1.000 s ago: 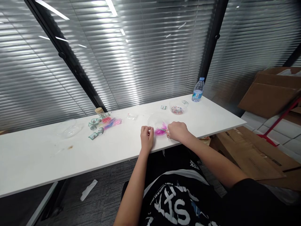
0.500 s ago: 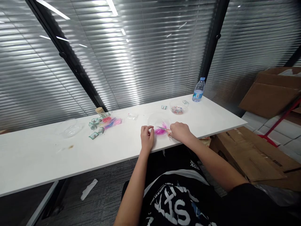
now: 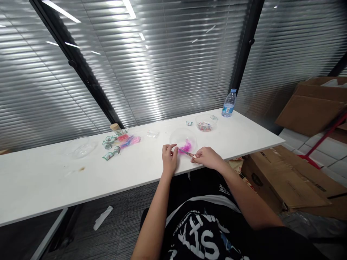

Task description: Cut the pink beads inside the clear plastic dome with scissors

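My right hand (image 3: 208, 157) grips a pair of scissors (image 3: 189, 154) by the orange handles. Their blades point left and reach the fingertips of my left hand (image 3: 170, 156). Thumb and fingers of that left hand are pinched together, and whatever is between them is too small to make out. Bright pink feathery strands (image 3: 186, 145) lie in a clear round bowl (image 3: 179, 133) just beyond both hands. Part of the bowl's near side is hidden behind the hands and scissors.
On the white table (image 3: 146, 162), a clear bowl of small colourful pieces (image 3: 205, 126) stands behind right, near a water bottle (image 3: 228, 104). Leftward are coloured feather packs (image 3: 130, 141), green-white rolled strips (image 3: 107, 156) and clear plastic lids (image 3: 82, 148). Cardboard boxes (image 3: 287, 180) fill the right floor.
My right hand and the scissors have shifted nearer the table's front edge, with the blades now at my left fingertips. The pink strands look looser and more spread. My left hand stays put.
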Demonstrator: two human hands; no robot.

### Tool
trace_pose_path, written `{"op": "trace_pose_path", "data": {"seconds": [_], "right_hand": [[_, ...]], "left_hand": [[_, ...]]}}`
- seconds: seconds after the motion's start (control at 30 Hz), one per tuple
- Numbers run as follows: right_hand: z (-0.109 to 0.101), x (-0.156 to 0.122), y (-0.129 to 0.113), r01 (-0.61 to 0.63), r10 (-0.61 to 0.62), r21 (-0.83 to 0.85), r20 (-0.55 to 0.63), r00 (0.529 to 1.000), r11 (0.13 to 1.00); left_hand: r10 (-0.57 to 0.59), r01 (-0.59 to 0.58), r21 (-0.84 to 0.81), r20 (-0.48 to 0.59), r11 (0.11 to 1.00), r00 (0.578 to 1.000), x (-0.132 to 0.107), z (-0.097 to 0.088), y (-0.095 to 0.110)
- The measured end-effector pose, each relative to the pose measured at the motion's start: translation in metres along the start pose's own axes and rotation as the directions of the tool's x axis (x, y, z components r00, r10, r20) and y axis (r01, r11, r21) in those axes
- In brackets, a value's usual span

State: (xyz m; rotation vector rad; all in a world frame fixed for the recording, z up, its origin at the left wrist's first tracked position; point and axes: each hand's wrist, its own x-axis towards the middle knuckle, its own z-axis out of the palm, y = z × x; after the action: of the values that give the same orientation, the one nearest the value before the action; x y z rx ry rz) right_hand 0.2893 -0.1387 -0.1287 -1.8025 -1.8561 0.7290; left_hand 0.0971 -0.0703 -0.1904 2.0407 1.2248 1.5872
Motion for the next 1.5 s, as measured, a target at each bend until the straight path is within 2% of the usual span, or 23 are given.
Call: {"op": "trace_pose_path", "data": {"seconds": [0.33,0.4,0.5,0.63,0.83,0.97,1.3,1.5], "right_hand": [[0.01,0.001,0.003,0.009,-0.009,0.057,-0.011,1.0,0.998],[0.013,0.001,0.007,-0.005,0.006,0.104,-0.012,1.0,0.995],[0.018,0.001,0.013,-0.034,0.034,0.259,0.002,0.999,0.965],[0.035,0.0,0.018,-0.033,0.053,0.478,-0.028,0.998,0.878],[0.07,0.0,0.017,-0.015,0.035,0.593,-0.023,0.999,0.805],[0.08,0.0,0.016,-0.015,0.041,0.616,-0.027,0.999,0.788],[0.075,-0.001,0.019,-0.027,0.049,0.542,-0.026,0.998,0.84],[0.077,-0.003,0.018,0.019,0.04,0.447,-0.122,0.992,0.894]], "left_hand": [[-0.032,0.032,-0.026,-0.014,0.999,0.999,0.001,0.0,-0.002],[-0.039,0.038,-0.029,-0.016,0.999,0.999,0.001,0.0,-0.001],[-0.045,0.044,-0.033,-0.013,0.998,0.999,0.001,-0.001,-0.001],[-0.046,0.046,-0.039,-0.007,0.998,0.999,0.001,-0.001,-0.002],[-0.041,0.041,-0.047,-0.005,0.998,0.999,0.001,-0.001,-0.001],[-0.037,0.037,-0.048,-0.004,0.998,0.999,0.001,-0.001,0.0],[-0.03,0.031,-0.045,0.022,0.999,0.999,0.001,-0.002,0.001],[-0.04,0.04,-0.048,0.012,0.998,0.999,0.001,-0.003,0.003]]}}
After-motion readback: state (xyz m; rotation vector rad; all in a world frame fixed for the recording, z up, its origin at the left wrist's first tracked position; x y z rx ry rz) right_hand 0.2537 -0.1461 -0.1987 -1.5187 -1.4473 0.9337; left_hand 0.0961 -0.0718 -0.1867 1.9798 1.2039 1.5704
